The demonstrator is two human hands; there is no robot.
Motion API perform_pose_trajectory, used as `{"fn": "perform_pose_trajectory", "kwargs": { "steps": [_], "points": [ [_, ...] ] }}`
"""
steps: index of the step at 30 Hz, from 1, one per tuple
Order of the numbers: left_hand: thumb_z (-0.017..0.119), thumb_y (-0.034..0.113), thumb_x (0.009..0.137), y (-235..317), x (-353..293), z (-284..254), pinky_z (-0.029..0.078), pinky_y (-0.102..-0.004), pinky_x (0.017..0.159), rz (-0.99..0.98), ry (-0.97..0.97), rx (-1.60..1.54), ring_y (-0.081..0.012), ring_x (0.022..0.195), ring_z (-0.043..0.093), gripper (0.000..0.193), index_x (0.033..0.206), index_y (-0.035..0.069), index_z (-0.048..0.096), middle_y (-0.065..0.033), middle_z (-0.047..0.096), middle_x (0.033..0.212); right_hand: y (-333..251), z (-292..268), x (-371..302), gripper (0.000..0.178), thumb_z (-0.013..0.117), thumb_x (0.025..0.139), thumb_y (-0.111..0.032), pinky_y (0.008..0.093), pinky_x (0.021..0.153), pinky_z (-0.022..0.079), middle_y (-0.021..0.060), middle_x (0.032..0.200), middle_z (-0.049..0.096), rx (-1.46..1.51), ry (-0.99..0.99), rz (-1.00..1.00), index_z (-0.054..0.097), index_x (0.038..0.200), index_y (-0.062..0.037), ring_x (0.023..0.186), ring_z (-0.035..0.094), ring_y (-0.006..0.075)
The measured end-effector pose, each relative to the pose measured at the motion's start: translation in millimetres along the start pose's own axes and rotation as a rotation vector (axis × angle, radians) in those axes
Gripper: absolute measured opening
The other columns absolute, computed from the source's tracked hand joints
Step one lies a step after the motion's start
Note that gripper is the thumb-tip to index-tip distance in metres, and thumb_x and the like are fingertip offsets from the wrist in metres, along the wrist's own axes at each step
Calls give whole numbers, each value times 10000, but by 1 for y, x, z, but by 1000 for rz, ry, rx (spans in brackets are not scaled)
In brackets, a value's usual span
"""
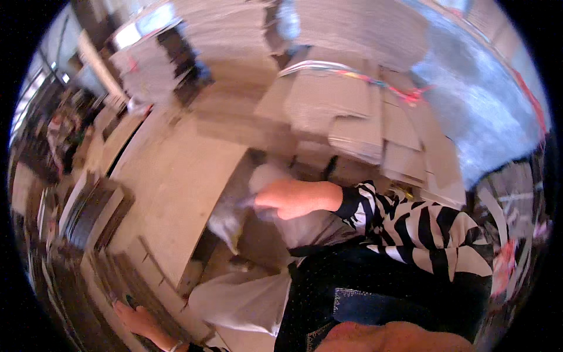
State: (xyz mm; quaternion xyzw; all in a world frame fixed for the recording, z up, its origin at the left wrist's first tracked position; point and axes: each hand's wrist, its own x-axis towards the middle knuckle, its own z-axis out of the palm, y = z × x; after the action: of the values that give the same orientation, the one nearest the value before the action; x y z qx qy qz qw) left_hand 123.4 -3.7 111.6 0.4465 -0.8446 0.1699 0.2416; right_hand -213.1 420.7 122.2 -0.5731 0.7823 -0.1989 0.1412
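At the lower left, my left hand (141, 324) lies against a stack of brown cardboard pieces (126, 276). Its fingers look stretched out along the cardboard, with a small dark green spot beside them. Over my right knee hangs my right hand (287, 199), smeared by motion. Its fingers seem bent, but their tips blur into a bluish-grey patch, so whether anything is in them cannot be made out. Between my legs and a flat tan board (176, 188) lies a crumpled grey plastic bag (227, 220).
Tied cardboard bundles (334, 97) with a coloured cord (366, 78) stand ahead, and taller cardboard stacks (229, 29) rise behind. Blue sheeting (475, 111) covers the right side. Another upright bundle (88, 211) leans at left, and dark clutter (58, 135) fills the far left.
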Motion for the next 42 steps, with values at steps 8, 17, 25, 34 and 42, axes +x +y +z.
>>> {"fn": "perform_pose_trajectory", "kwargs": {
  "steps": [8, 17, 25, 34, 42],
  "points": [
    [552, 71, 925, 249, -2, -89, 385, -381, 1019, 471, -146, -1010, -322, 1210, 515, 456, 1361, -10, 445, -213, 536, 1301, -83, -133, -174, 258, 603, 914, -196, 318, 727, 499, 98, 1029, 675, 398, 149, -54, 609, 1128, -52, 863, 653, 191],
    [498, 5, 934, 376, -12, -172, 428, -339, 978, 669, -624, -1710, -235, 1176, 538, 438, 1365, -21, 425, -183, 567, 1257, 38, -226, -326, 471, 339, 1020, -305, 307, 763, 527, 222, 1162, 613, 885, 1149, 472, 241, 1415, -69, 1014, 643, 276],
    [430, 233, 946, 468, -13, -206, 428, -334, 963, 815, -772, -1687, -232, 1105, 592, 484, 1340, -49, 438, -150, 577, 1243, 176, -253, -305, 436, 258, 1011, -206, 472, 881, 536, 275, 1399, 321, 1236, 1501, 310, 187, 1412, -49, 1076, 582, 434],
    [497, 448, 944, 642, 12, -210, 494, -471, 915, 265, -1499, -2143, -361, 1221, 480, 643, 1369, -19, 374, -249, 440, 1335, 141, -252, -265, 414, 374, 1005, -248, 448, 1083, 397, 269, 1351, 371, 1422, 1520, -82, 349, 1240, 92, 1271, 435, 408],
    [491, 549, 904, 708, -7, -247, 283, -599, 1063, 97, -1750, -2631, -364, 1338, 331, 742, 1431, 62, 306, -160, 336, 1464, 84, -201, -250, 295, 429, 995, -254, 342, 938, 498, 151, 1071, 615, 1335, 1085, -46, 530, 1127, -11, 1091, 602, 306]
  ]
}}
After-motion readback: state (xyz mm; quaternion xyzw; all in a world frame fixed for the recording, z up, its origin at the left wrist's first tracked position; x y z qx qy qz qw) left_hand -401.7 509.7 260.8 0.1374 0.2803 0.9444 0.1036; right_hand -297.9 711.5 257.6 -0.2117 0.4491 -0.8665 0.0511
